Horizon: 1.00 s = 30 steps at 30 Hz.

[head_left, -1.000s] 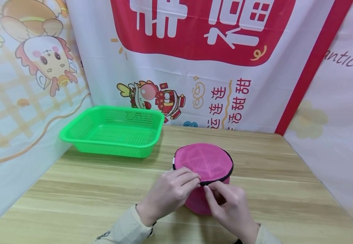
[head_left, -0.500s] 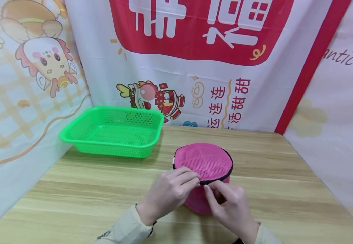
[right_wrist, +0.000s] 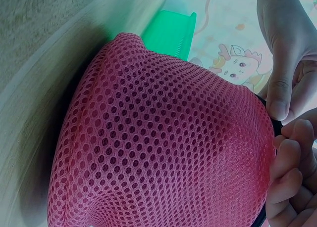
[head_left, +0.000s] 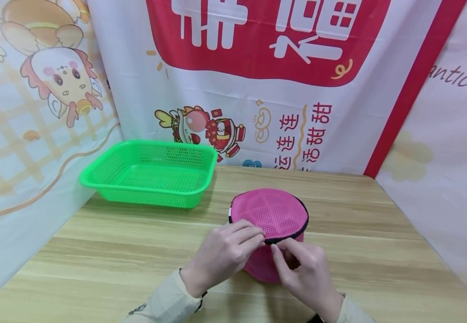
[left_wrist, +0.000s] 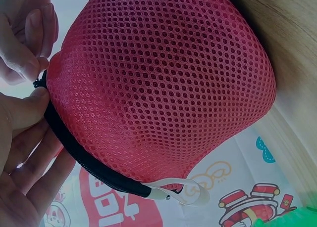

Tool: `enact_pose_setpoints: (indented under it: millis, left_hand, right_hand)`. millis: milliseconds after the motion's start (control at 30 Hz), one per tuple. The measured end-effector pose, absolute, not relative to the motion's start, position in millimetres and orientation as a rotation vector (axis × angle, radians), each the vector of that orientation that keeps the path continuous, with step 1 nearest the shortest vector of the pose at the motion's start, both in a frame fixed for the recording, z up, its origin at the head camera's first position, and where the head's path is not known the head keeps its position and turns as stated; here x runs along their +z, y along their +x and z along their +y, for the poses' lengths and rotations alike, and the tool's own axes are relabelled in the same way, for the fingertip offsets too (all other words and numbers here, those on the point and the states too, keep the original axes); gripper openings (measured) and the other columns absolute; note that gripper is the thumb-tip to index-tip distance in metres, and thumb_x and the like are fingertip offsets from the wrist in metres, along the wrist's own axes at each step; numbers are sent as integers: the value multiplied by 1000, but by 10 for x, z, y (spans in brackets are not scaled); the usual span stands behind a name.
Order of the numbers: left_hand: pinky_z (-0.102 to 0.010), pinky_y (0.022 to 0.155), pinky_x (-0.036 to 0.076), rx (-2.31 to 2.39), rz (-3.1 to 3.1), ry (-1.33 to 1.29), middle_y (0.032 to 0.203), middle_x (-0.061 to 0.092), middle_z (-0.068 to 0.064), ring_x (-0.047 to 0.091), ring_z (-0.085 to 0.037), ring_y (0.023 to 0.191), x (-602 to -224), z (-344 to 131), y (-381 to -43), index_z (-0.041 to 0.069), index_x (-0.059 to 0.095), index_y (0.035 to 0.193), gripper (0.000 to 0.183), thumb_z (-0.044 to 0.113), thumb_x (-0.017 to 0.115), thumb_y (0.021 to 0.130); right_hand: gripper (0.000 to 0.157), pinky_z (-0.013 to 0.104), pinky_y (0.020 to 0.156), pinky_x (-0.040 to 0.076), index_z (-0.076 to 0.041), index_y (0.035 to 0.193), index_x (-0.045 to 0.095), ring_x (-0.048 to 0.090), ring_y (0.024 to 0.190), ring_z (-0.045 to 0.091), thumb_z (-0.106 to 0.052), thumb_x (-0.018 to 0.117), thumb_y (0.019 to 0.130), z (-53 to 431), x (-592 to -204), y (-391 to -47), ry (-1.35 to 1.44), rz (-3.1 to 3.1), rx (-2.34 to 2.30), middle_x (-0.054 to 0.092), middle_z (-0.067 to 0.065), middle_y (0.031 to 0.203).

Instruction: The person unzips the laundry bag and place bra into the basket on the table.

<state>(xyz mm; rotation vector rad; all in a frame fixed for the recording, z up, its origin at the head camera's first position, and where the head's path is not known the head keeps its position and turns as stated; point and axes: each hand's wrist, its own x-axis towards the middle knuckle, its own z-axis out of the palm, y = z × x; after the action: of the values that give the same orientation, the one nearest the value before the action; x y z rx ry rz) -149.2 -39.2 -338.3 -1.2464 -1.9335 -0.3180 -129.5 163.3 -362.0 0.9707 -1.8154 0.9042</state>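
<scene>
A pink mesh laundry bag (head_left: 269, 211) stands on the table, its round top edged by a black zipper (left_wrist: 94, 170). My left hand (head_left: 227, 253) pinches the near rim at the zipper, thumb on one side and fingers on the other. Just to the right, my right hand (head_left: 307, 273) pinches the zipper's small slider between thumb and forefinger. In the right wrist view the bag's mesh side (right_wrist: 163, 138) bulges, and what it holds cannot be made out. A white tab (left_wrist: 190, 192) sticks out at the zipper's end.
A green plastic basket (head_left: 156, 199) with perforated sides stands at the back left of the wooden table (head_left: 378, 251). Printed cloth sheets (head_left: 233, 89) hang behind the table and along both sides.
</scene>
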Motion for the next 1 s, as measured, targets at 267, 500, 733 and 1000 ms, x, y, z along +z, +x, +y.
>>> enact_pose_setpoints:
  millis: [267,500,733,1000]
  left_hand:
    - [-21,81,53,-320,-1941,-1251,99,70,-1,62,-11,91,-3381,-390,-1489,8,76,97,16,4,78,82]
    - [-20,83,53,-321,-1933,-1246,98,70,-1,62,-11,91,-3376,-407,-1501,8,76,97,15,3,76,83]
    - [-20,83,53,-317,-1901,-1254,98,71,-1,63,-13,90,-3360,-423,-1503,7,76,98,15,2,74,85]
    - [-21,82,53,-340,-1874,-1247,98,71,-4,64,-14,88,-3336,-452,-1532,5,76,99,17,-1,74,82]
  right_hand:
    - [14,6,42,31,-12,76,64,39,48,-4,-10,64,90,1646,-3618,-1290,974,-1826,920,47,-14,59]
    - [14,5,41,27,-11,74,62,36,48,-6,-6,64,87,1648,-3584,-1282,963,-1814,935,44,-14,57]
    - [14,6,41,28,-12,74,62,36,49,-8,0,67,79,1670,-3585,-1289,944,-1820,938,45,-15,58]
    - [18,7,41,27,-16,72,60,34,49,-7,0,68,77,1703,-3592,-1298,867,-1844,930,43,-16,58]
